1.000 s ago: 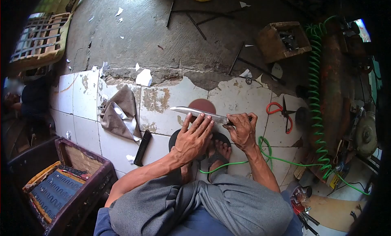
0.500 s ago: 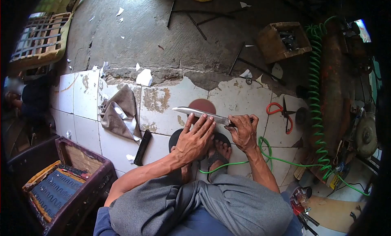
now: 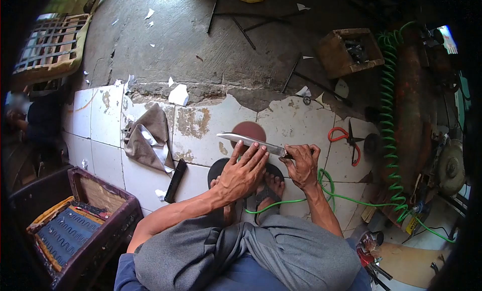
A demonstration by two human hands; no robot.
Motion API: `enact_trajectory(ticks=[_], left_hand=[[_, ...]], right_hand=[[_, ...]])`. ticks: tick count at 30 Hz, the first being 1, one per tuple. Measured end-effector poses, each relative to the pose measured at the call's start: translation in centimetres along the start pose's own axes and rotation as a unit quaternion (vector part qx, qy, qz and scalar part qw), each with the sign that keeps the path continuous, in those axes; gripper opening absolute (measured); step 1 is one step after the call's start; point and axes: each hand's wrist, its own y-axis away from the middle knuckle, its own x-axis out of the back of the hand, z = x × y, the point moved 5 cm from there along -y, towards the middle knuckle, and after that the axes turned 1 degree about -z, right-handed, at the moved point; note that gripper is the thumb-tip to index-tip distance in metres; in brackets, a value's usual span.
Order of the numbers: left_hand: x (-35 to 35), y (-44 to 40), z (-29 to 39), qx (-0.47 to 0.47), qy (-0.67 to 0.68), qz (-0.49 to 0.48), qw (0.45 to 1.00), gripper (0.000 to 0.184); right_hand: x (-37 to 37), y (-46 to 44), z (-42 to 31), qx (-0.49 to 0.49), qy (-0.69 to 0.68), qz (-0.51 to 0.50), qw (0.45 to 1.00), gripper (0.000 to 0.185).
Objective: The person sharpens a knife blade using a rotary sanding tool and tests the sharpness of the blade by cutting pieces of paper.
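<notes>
A knife with a bright metal blade spans the space over my feet, its tip pointing left. Its dark handle is mostly hidden inside my right hand, which is closed around it. My left hand lies with fingers stretched out, fingertips resting on the flat of the blade. Behind the blade shows a round reddish-brown disc, partly covered by the knife; whether they touch I cannot tell.
Red-handled scissors lie on the tiles at right, near a coiled green hose. A brown cloth and a black bar lie left. A wooden box holds metal parts. An upholstered frame stands lower left.
The knife has slid slightly to the right, and both hands have shifted a little with it. The surrounding things stay where they were.
</notes>
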Motion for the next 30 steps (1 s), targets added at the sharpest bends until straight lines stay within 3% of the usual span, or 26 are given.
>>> enact_trajectory(ticks=[5, 7, 9, 10, 13, 15, 18, 20, 24, 30], left_hand=[[1.0, -0.1, 0.1, -0.008, 0.010, -0.012, 1.000, 0.051], [3.3, -0.4, -0.5, -0.043, 0.009, 0.051, 0.998, 0.048], [5.3, -1.2, -2.7, -0.035, 0.001, 0.096, 0.995, 0.044], [6.5, -1.9, -4.1, -0.032, 0.028, 0.087, 0.995, 0.043], [8.3, -3.5, -8.5, -0.012, 0.065, 0.049, 0.997, 0.040], [8.4, -4.2, -11.4, 0.015, 0.059, 0.052, 0.997, 0.031], [9.1, -5.3, -14.9, 0.058, 0.021, -0.013, 0.998, 0.016], [9.5, -5.9, -16.0, 0.060, 0.064, -0.084, 0.993, 0.011], [7.8, -6.5, -17.4, 0.046, 0.069, -0.189, 0.979, 0.013], [5.9, -6.6, -18.3, 0.039, 0.152, -0.158, 0.975, 0.016]], right_hand=[[1.0, 0.3, -0.6, -0.006, -0.042, -0.009, 0.999, 0.040], [1.9, -0.3, -1.5, -0.011, -0.065, -0.021, 0.998, 0.039], [2.0, -1.8, -2.8, -0.094, -0.282, -0.069, 0.952, 0.037], [2.7, -3.1, -4.1, -0.032, -0.260, -0.058, 0.963, 0.041], [2.2, -5.5, -6.0, -0.051, -0.307, -0.058, 0.949, 0.044], [1.6, -5.9, -6.3, -0.079, -0.307, -0.101, 0.943, 0.044], [0.5, -6.0, -6.2, -0.152, -0.337, -0.148, 0.917, 0.041], [0.0, -5.6, -6.0, -0.206, -0.376, -0.159, 0.889, 0.039], [-0.3, -5.5, -5.8, -0.160, -0.346, -0.097, 0.920, 0.037], [-0.1, -5.3, -5.6, -0.121, -0.216, -0.102, 0.963, 0.036]])
